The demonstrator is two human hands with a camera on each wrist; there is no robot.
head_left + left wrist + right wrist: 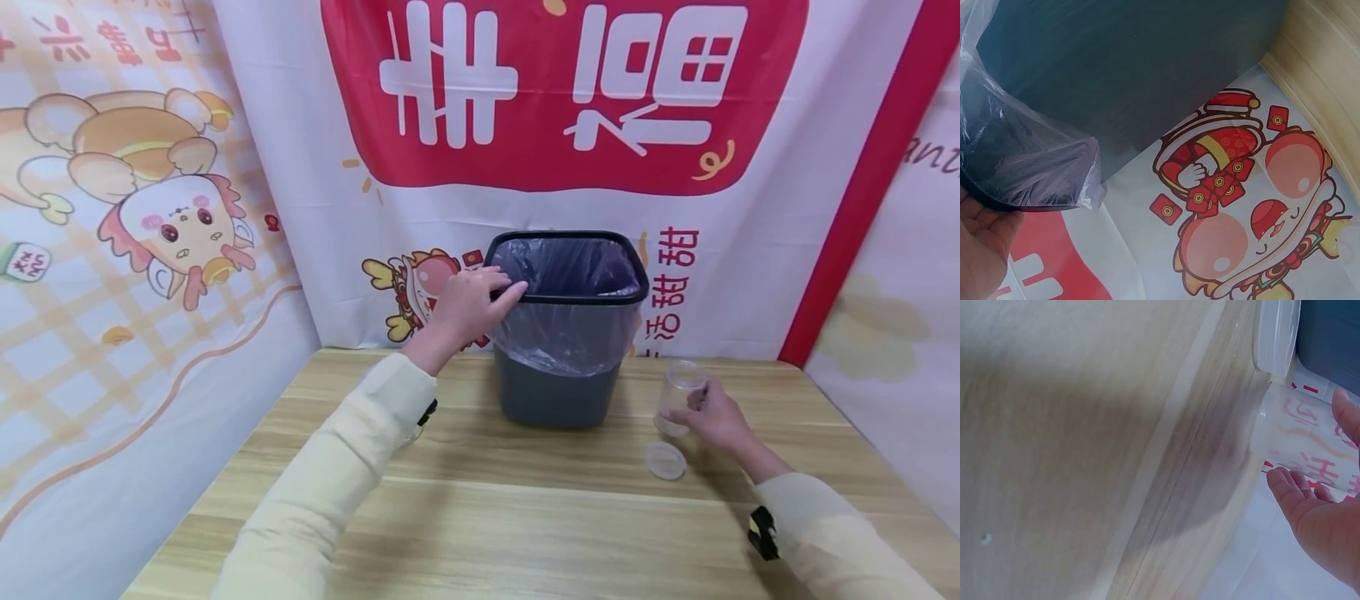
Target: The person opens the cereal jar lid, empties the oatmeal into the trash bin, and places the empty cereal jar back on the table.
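A dark grey trash bin (557, 398) with a black rim and a clear plastic liner (577, 333) stands upright at the back of the table. My left hand (480, 298) grips the left side of its rim; the left wrist view shows fingers (988, 219) against the rim's outer side. To the right of the bin, a clear jar (678, 402) stands on the table without a lid on top. My right hand (716, 421) holds it from the right, thumb (1346, 415) on one side and fingers on the other. A round translucent lid (665, 461) lies just in front of the jar.
The wood-grain table (510, 533) meets a printed cloth backdrop (420, 204) behind the bin. Another printed cloth (150, 367) hangs at the left. A small clear object (412, 434) is mostly hidden by the left sleeve.
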